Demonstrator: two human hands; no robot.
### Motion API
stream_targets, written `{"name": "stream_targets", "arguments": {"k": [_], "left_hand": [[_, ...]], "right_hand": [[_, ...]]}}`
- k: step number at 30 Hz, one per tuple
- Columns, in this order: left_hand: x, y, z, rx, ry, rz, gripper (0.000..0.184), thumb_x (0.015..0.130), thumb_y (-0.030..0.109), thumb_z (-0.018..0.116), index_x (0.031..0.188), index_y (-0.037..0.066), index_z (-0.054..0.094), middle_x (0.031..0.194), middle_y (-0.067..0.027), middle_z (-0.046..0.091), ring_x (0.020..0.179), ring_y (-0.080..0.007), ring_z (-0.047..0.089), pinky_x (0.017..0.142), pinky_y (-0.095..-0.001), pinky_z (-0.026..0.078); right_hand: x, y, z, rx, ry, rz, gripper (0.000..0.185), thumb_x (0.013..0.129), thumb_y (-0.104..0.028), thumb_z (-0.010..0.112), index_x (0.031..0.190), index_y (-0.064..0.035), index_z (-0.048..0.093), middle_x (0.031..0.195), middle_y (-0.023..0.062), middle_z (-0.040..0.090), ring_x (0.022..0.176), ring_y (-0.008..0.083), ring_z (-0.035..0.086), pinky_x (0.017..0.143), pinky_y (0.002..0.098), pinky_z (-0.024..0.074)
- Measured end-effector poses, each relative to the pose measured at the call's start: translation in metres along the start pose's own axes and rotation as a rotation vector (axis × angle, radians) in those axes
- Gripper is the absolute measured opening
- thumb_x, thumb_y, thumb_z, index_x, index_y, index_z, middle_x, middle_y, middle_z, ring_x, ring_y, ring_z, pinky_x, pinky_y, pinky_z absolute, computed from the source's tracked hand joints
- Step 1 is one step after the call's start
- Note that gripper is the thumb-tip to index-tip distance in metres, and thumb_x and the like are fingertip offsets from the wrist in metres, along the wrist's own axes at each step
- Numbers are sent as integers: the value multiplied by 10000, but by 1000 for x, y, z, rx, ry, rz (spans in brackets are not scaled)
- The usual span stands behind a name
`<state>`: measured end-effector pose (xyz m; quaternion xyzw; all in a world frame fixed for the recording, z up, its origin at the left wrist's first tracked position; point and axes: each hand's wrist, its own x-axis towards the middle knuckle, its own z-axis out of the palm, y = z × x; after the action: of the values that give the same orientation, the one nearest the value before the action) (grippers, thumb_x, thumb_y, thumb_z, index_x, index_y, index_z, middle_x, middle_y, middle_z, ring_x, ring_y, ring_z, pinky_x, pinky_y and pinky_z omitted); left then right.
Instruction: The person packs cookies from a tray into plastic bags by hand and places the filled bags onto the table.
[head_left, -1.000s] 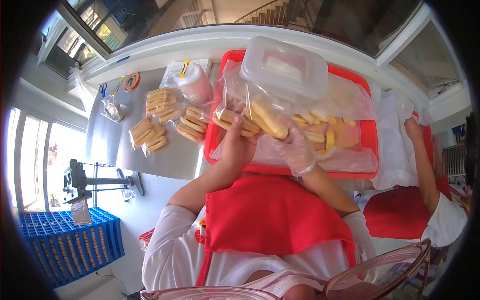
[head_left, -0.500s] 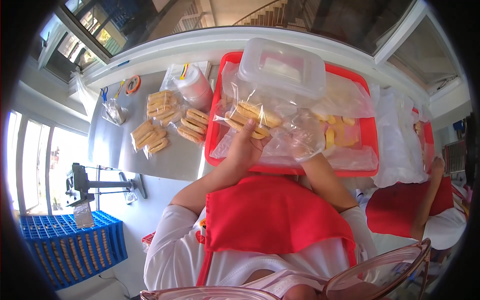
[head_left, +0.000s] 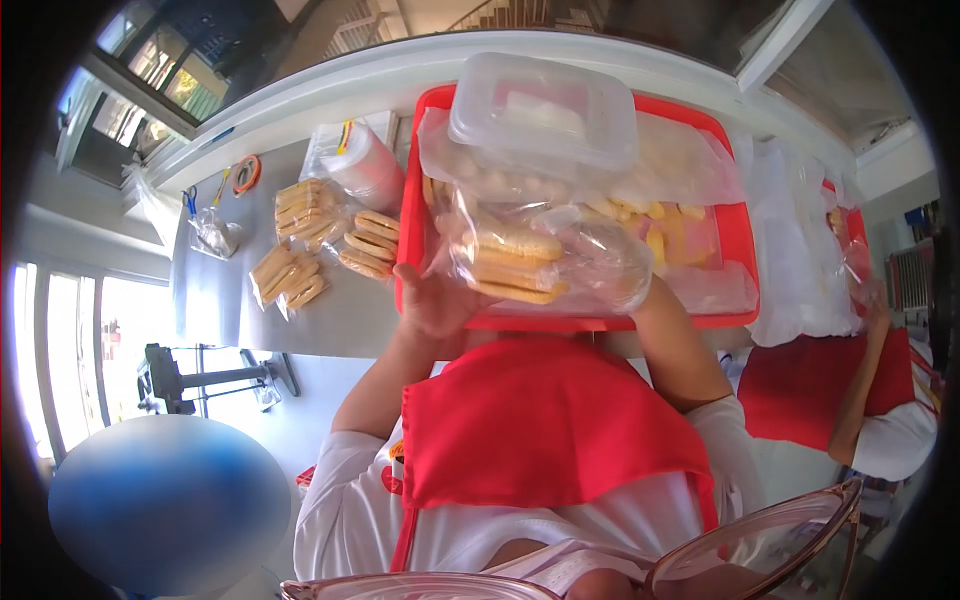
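A clear bag of long golden ladyfinger-like biscuits [head_left: 515, 268] is in front of me over the near side of a red tray [head_left: 755, 250]. My left hand [head_left: 437, 303] lies palm up at the bag's left end, thumb spread away; its fingertips are hidden under the plastic. At the bag's right end is my right hand [head_left: 608, 265], covered in shiny clear plastic. Glare hides its fingers, so their grip cannot be made out. Loose yellow biscuits [head_left: 655, 245] lie in the tray behind it. A translucent lidded box [head_left: 545, 110] rests on the tray's far part.
Several filled biscuit bags [head_left: 370, 243] lie on the metal table left of the tray, near a plastic roll [head_left: 362, 170], tape [head_left: 246, 174] and blue-handled scissors [head_left: 190, 203]. A co-worker's arm [head_left: 868, 360] is at the right. A blurred blue oval [head_left: 170, 505] covers the lower left.
My left thumb has come off the top of the biscuits and the hand has shifted left and turned palm up. The biscuits now lie more level. The blurred oval has appeared.
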<state>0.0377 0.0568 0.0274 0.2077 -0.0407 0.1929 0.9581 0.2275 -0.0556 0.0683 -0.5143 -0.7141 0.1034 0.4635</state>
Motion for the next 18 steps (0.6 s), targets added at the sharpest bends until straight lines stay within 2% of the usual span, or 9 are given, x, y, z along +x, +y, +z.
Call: {"name": "stream_targets", "arguments": {"k": [1, 4, 7, 10, 12, 13, 15, 17, 18], "left_hand": [[-10, 3, -10, 9, 57, -21, 788, 707, 455, 658, 1294, 65, 307, 1221, -80, 455, 1112, -206, 455, 902, -382, 398], [-28, 0, -27, 585, 184, -169, 668, 725, 363, 675, 1226, 14, 406, 1123, -83, 530, 1028, -188, 511, 861, -340, 422], [-39, -10, -31, 591, 283, -181, 522, 734, 260, 681, 1137, -15, 495, 1037, -79, 576, 964, -171, 540, 831, -309, 432], [-47, -12, -33, 442, 238, -118, 462, 722, 198, 687, 1094, -22, 522, 1056, -101, 568, 998, -208, 536, 866, -356, 425], [-53, -6, -39, 411, 247, 9, 468, 716, 176, 688, 1103, -18, 510, 1118, -115, 534, 1045, -241, 514, 890, -396, 419], [-56, 3, -49, 320, 238, -34, 527, 708, 163, 691, 1155, -2, 465, 1155, -109, 506, 1071, -244, 494, 902, -408, 415], [-54, 20, -59, 248, 283, 57, 620, 685, 189, 710, 1203, 20, 413, 1154, -105, 505, 1079, -247, 488, 908, -421, 412], [-49, 40, -64, 163, 272, 78, 684, 667, 256, 723, 1218, 24, 392, 1166, -108, 495, 1078, -259, 487, 914, -437, 406], [-45, 49, -73, 284, 143, 86, 637, 726, 376, 628, 1258, 130, 379, 1263, -74, 428, 1166, -303, 400, 955, -526, 319]], "right_hand": [[-5, -4, -2, 104, -31, 87, 320, 741, -85, 625, 1049, -45, 551, 976, 97, 588, 848, 238, 571, 722, 311, 454], [-9, -22, -1, 316, -258, 291, 302, 765, -98, 602, 1056, -46, 540, 995, 97, 577, 873, 232, 566, 728, 317, 455], [-14, -28, 11, 161, -450, 584, 260, 787, -95, 575, 1043, -54, 546, 1023, 94, 564, 898, 224, 556, 753, 314, 450], [-22, -28, 8, 138, -256, 108, 247, 792, -127, 586, 1027, -62, 554, 1005, 79, 560, 889, 201, 557, 762, 305, 450], [-30, -12, -1, 411, -189, 204, 287, 769, -149, 617, 1034, -63, 549, 982, 71, 558, 882, 194, 557, 757, 305, 453], [-34, 6, -14, 283, -169, 166, 337, 761, -187, 626, 1059, -61, 532, 977, 65, 555, 886, 188, 558, 756, 304, 454], [-43, 47, -38, -74, -202, 148, 381, 755, -211, 622, 1088, -60, 512, 987, 62, 553, 909, 190, 554, 777, 302, 443], [-70, 107, -47, -514, -472, 123, 366, 760, -183, 599, 1094, -64, 506, 1019, 69, 554, 949, 207, 543, 823, 302, 419], [-90, 142, -46, -723, -643, 8, 360, 763, -170, 587, 1098, -66, 503, 1035, 72, 554, 969, 215, 538, 845, 301, 407]]}}
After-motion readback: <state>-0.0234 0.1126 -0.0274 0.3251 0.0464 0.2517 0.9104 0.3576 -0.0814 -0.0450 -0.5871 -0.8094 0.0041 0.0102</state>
